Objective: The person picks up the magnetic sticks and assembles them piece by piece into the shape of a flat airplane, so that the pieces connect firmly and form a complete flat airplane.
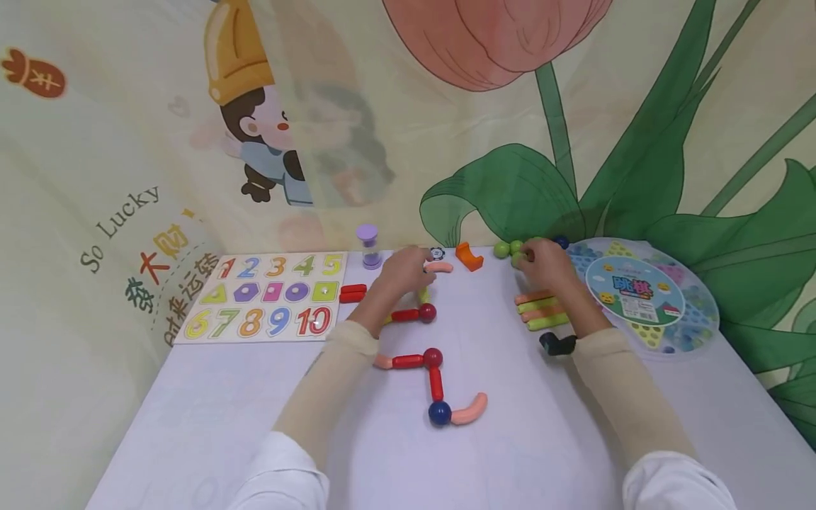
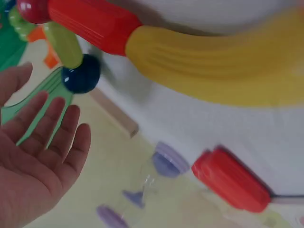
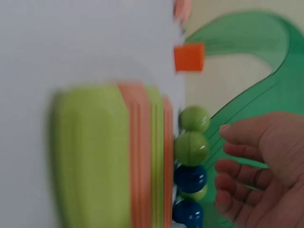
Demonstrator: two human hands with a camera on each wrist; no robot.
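My left hand (image 1: 401,273), its fingers spread loosely and holding nothing, hovers by a joined toy piece at the table's back. That piece has a maroon ball (image 1: 427,312), a red rod (image 2: 95,23), a yellow curved rod (image 2: 218,66), a green rod (image 2: 63,45) and a blue ball (image 2: 80,73) at its end. At the back right, my right hand (image 1: 551,263) hangs with bent, relaxed fingers beside green balls (image 3: 191,148) and dark blue balls (image 3: 190,178). A gap shows between fingers and balls in the right wrist view. Green and salmon rods (image 1: 545,322) lie side by side below that hand.
In the middle lies another joined piece with red rods (image 1: 436,384), a blue ball (image 1: 440,413) and a curved pink rod (image 1: 469,409). A number board (image 1: 261,333), hourglass (image 1: 370,248), red rods (image 1: 353,293), orange piece (image 1: 469,256) and round game board (image 1: 701,319) line the back.
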